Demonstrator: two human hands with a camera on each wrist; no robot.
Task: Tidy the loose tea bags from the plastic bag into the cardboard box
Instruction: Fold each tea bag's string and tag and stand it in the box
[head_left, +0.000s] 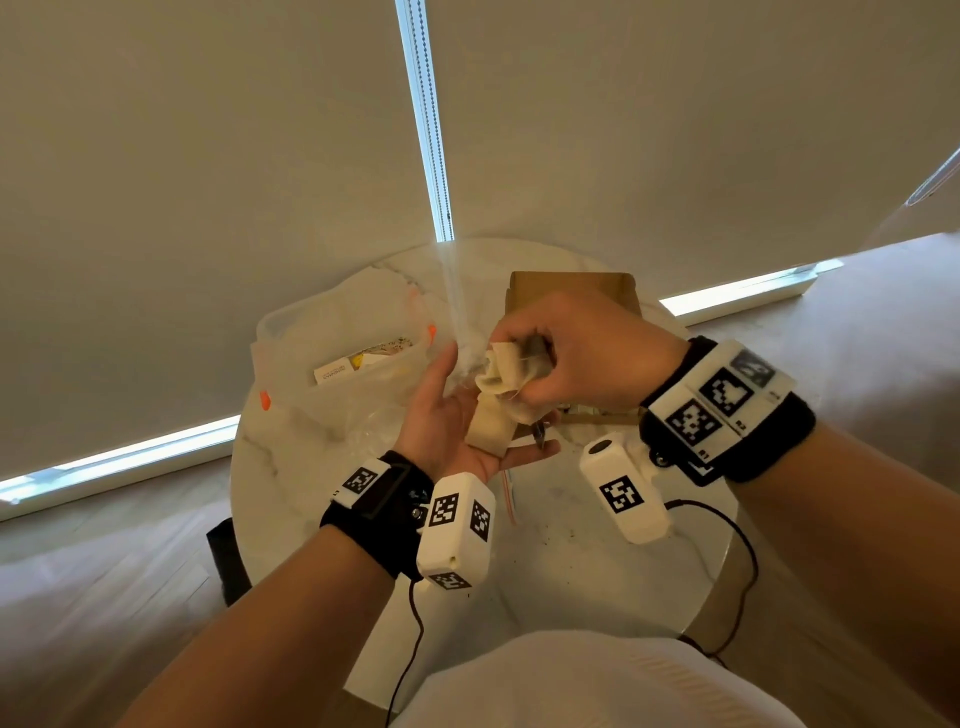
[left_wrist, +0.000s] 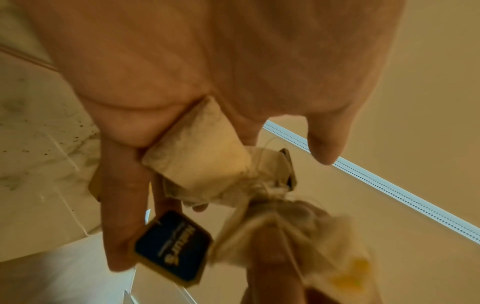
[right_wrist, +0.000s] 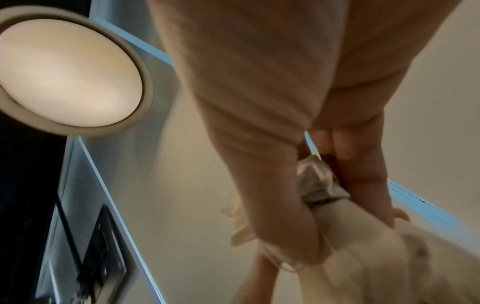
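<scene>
My left hand (head_left: 457, 415) lies palm up over the round marble table (head_left: 571, 571), fingers fairly straight, carrying a pale tea bag (head_left: 485, 434). In the left wrist view that tea bag (left_wrist: 197, 156) rests on the palm and a dark blue tag (left_wrist: 171, 248) lies against a finger. My right hand (head_left: 524, 364) hovers just above the left palm and grips a crumpled bundle of tea bags (head_left: 501, 371), also seen between its fingers as tea bags (right_wrist: 317, 185). The clear plastic bag (head_left: 332, 332) lies at the left. The brown cardboard box (head_left: 571, 283) stands open behind my right hand, its inside hidden.
Flat packets (head_left: 358, 364) remain inside the plastic bag, which has orange clips (head_left: 265, 400). Dark tea crumbs (head_left: 550, 540) dot the near tabletop. Black cables (head_left: 743, 571) hang off the table's front right edge. Window blinds close off the far side.
</scene>
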